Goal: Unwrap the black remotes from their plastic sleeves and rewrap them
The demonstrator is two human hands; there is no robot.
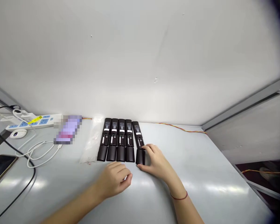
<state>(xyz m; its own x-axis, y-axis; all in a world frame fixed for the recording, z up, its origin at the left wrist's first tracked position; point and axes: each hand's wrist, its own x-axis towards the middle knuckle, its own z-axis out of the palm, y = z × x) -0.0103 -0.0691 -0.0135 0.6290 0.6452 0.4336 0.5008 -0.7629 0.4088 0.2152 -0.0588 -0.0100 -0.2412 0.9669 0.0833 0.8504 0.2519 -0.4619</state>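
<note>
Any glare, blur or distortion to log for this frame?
Head view: bright glare patches on the table, left and right; head view: dark, blurred edges at the right-hand corners; head view: coarse pixelation over the lit screen; head view: fine print on the black remotes too small to read.

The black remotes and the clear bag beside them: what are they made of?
The black remotes: probably hard plastic with a smooth satin finish, judging by their soft highlights. The bag: likely thin plastic film, being translucent, creased and faintly shiny.

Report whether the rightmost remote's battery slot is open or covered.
Open: the slot shows, and a dark cover lies apart from the remote.
</note>
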